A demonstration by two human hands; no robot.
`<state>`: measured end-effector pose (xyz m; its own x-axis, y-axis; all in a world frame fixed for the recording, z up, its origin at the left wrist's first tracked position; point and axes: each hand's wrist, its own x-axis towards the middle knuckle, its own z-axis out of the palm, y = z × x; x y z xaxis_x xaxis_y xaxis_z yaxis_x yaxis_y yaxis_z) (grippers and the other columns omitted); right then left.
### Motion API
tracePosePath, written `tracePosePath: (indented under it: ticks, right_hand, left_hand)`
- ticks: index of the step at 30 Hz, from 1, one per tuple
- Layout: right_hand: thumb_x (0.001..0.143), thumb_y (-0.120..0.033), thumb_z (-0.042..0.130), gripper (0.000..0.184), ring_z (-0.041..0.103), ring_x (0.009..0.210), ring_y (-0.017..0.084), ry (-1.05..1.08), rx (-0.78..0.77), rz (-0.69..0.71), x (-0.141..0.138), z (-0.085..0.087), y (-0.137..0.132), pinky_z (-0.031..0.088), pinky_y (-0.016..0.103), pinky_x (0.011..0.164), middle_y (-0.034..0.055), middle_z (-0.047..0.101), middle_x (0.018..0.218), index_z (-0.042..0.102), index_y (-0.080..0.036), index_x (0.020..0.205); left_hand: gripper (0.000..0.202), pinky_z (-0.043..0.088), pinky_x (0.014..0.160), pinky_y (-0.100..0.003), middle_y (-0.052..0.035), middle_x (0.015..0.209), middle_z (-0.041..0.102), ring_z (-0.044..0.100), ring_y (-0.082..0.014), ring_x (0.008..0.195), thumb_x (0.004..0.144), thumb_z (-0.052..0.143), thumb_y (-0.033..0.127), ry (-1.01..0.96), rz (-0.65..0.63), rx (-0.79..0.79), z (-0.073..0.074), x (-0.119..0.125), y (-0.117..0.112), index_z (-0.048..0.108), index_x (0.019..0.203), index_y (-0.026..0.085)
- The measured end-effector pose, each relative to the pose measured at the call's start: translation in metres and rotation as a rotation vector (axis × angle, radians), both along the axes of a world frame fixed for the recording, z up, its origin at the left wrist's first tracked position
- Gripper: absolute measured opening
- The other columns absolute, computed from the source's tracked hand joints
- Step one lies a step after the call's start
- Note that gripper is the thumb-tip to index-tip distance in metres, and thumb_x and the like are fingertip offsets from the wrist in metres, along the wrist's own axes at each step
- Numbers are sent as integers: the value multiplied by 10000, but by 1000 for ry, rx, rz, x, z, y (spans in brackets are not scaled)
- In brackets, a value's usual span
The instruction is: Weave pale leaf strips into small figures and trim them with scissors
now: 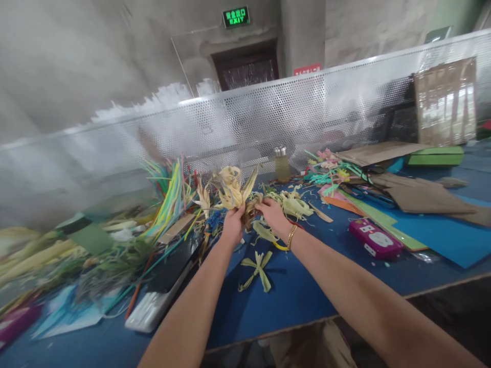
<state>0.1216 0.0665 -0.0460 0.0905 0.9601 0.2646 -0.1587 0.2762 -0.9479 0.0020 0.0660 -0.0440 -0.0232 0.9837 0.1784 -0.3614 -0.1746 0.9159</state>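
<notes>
My left hand is closed round the base of a bunch of pale yellow dried husk strips, held up over the blue table. Beside it, my right hand, with a gold bracelet on the wrist, pinches the brownish lower end of the same bunch. A small knotted husk piece lies on the table below my hands. More loose husk strips lie just beyond my right hand.
A purple power strip lies to the right. Colourful straws and strips pile up at left, with a white keyboard near the front. A small bottle stands before the perforated metal screen. Brown paper and card cover the right side.
</notes>
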Motion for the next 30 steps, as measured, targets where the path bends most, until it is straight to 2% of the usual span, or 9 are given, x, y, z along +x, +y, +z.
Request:
tracePosePath:
  ticks: [4,7,10,13,17,20,23,27,30]
  right_hand:
    - [613,-277,577,162,570,649,127,276,-130,53,-4,-1,-3,422,221,574,-20,620,716,521,-212,751]
    - [625,-258,574,164,570,614,124,372,-109,98,-3,1,-6,418,217,540,-38,606,696,460,-230,741]
    - [651,-277,632,206,569,601,128,469,-106,160,-3,4,-9,421,222,525,-43,615,696,456,-238,751]
    - [703,-333,687,231,557,588,124,587,-164,212,-4,6,-10,432,227,525,-32,628,696,486,-232,754]
    - [828,-375,605,182,550,558,128,702,-250,187,-4,8,-7,445,242,525,-19,634,651,537,-222,755]
    - [878,-305,532,138,557,545,130,734,-301,169,-1,9,-5,456,257,549,-21,648,637,573,-214,783]
    - [872,-284,539,109,585,570,150,709,-322,193,3,10,-4,461,280,565,-16,669,656,597,-214,811]
    - [866,-398,579,212,575,553,147,608,-312,203,2,7,-4,440,272,548,-21,650,622,583,-215,758]
    - [842,-447,614,275,541,517,124,546,-274,245,-2,5,-5,423,253,537,-31,627,597,558,-210,716]
  left_hand:
    - [233,558,725,-356,-55,839,704,687,-236,858,738,712,384,-17,20,-48,1,-2,3,625,857,203]
    - [278,553,691,-351,-44,837,704,688,-233,836,719,730,381,-32,-32,-77,4,-6,0,622,905,205]
    - [288,538,702,-324,-30,836,702,680,-218,856,679,772,360,-68,-52,-58,9,-8,-5,625,865,197]
    - [311,512,742,-298,-28,835,701,667,-209,895,622,815,349,-74,-14,18,12,-7,-7,643,817,179]
    - [373,480,771,-292,-38,816,701,652,-215,919,576,840,372,-54,8,85,12,-3,-8,674,825,151]
    - [399,473,769,-297,-36,806,700,650,-212,901,565,845,381,-62,14,78,12,-1,-7,680,837,140]
    - [415,473,697,-284,-29,786,693,651,-192,819,556,847,383,-69,32,45,10,-2,-6,672,843,140]
    - [376,451,573,-247,1,736,662,607,-128,629,572,838,368,-80,76,-28,9,-6,-4,637,803,150]
    - [340,437,521,-235,15,703,639,584,-114,568,606,817,363,-102,102,-84,10,-7,-4,614,783,155]
